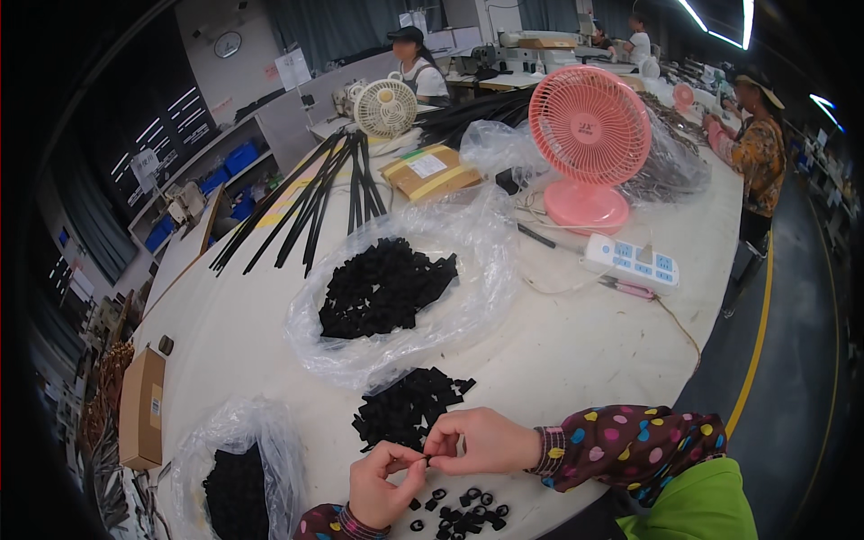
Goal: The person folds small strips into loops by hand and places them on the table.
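Note:
My left hand (382, 486) and my right hand (477, 439) meet near the table's front edge, both pinching one small black part (427, 461) between fingertips. Just beyond them lies a loose heap of small black pieces (409, 405). Under my hands several small black rings (463, 515) are scattered on the white table (576, 342). A clear plastic bag (468, 234) further back holds a large pile of black pieces (382, 286). Another clear bag (261, 432) with black pieces (236, 493) sits at the front left.
A pink fan (589, 135), a white power strip (630, 261), a white fan (385, 108), a bundle of long black tubes (310, 202) and a brown box (430, 171) stand further back. A cardboard box (142, 407) lies left. Other people work at the far end and right side.

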A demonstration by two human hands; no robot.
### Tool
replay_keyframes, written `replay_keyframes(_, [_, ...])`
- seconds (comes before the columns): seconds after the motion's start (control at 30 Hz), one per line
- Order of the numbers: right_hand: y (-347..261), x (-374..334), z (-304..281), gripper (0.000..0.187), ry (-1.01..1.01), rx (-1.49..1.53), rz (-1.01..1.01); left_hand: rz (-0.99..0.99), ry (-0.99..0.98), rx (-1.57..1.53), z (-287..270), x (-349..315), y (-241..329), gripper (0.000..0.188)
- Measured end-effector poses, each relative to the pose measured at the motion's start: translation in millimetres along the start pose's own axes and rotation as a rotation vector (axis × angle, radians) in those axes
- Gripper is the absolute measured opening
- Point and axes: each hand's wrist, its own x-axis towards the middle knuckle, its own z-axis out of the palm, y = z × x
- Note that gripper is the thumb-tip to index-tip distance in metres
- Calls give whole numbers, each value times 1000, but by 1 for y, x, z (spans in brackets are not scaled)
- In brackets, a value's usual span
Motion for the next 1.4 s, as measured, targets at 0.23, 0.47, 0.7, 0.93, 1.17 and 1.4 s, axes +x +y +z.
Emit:
replay_keyframes(0.23, [3,3,-4,16,-235,518,154,-293,-256,-895,-14,0,-6,13])
replay_keyframes(0.47, [2,1,-3,13,-309,608,138,-210,-239,-716,-7,-4,3,14])
replay_keyframes(0.7, [-12,-6,5,14,38,99,-131,-47,49,-413,5,-2,10,16])
replay_keyframes(0.93, [-9,-8,13,14,198,-201,-203,10,31,-159,3,0,0,16])
replay_keyframes(1.17, [1,1,-1,15,-151,626,302,-242,-162,-613,-4,1,2,14])
replay_keyframes(1.4, [-7,-7,14,15,164,-108,-205,-53,40,-374,5,-1,2,16])
